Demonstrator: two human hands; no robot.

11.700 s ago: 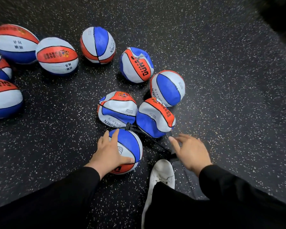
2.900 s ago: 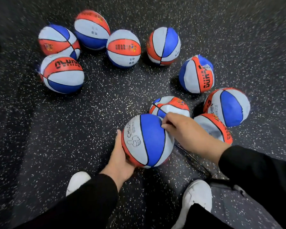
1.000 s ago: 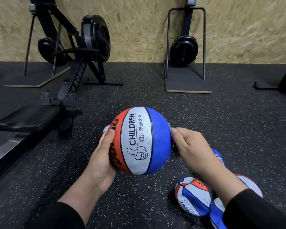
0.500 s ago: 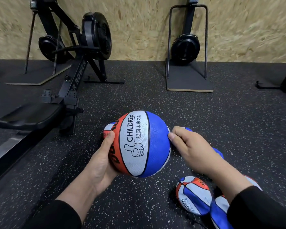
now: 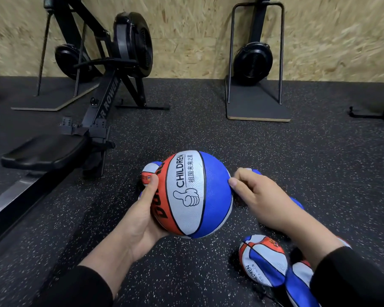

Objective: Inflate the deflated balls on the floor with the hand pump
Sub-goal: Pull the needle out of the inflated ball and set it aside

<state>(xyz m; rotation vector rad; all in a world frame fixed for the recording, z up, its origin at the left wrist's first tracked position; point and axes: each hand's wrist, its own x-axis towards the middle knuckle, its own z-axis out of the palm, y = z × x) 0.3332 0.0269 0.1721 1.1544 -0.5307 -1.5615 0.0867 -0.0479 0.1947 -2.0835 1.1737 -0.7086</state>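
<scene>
Left hand cups round ball from below-left; right hand fingertips pinch at its right edge.

1. You have a single view, from the camera worn on your head; no second view overlaps it.
2. It faces forward and slightly down, across the speckled black floor toward the chipboard wall.
3. The round ball is the landmark: it sits at centre frame, close to the lens, at arm's reach.
4. Your left hand and right hand enter from the bottom edge, on either side of that ball.
5. Behind and left of the ball stands the rowing machine, farther off.
6. The wide-angle lens bends the frame edges.
</scene>
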